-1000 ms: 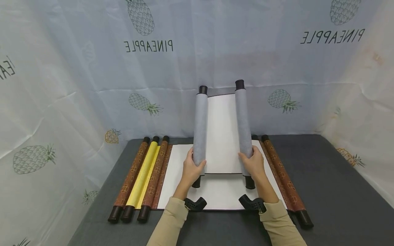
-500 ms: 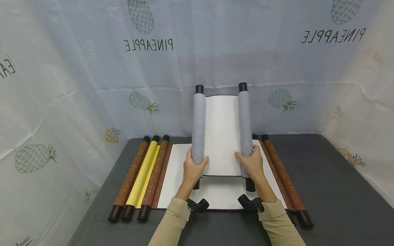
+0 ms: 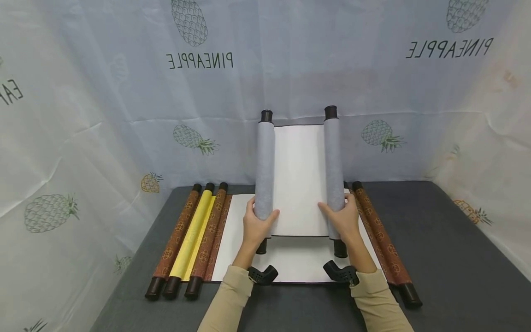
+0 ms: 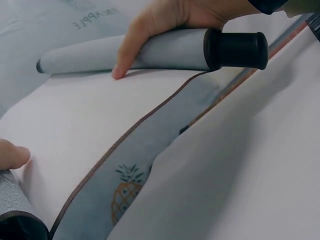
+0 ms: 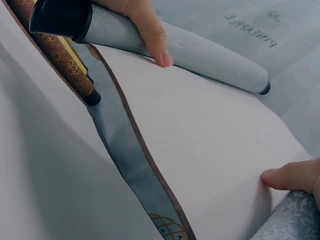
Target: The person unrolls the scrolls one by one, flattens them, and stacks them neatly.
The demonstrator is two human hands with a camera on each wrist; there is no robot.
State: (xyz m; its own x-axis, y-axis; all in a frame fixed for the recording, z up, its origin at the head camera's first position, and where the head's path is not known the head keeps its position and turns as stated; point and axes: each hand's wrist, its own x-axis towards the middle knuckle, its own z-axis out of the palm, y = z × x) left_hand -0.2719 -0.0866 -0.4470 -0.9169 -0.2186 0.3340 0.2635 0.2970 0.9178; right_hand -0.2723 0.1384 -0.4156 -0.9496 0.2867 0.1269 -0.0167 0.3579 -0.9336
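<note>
My hands hold a grey-blue scroll above the table, partly unrolled, with its blank white sheet [image 3: 298, 180] facing me between two rolls. My left hand [image 3: 257, 226] grips the lower part of the left roll [image 3: 264, 170], thumb on the sheet side. Likewise my right hand [image 3: 344, 219] grips the right roll [image 3: 333, 170] near its lower end. Black knobs cap both rolls. In the left wrist view, the right thumb [image 4: 131, 47] lies across its roll; the right wrist view shows the left thumb [image 5: 155, 40] pressing at the paper's edge. Fingers behind the rolls are hidden.
Beneath lies an opened brown-patterned scroll, its white paper [image 3: 232, 249] flat on the dark grey table [image 3: 435, 258] between brown rolls [image 3: 209, 235]. Left of it are a yellow scroll [image 3: 192, 235] and another brown roll [image 3: 174, 240]. A pineapple-print curtain [image 3: 265, 83] hangs behind and at both sides.
The two rolls have moved a little farther apart, so more white sheet shows between them. Their upper ends, earlier closer together, now stand wider. Both hands keep their grip.
</note>
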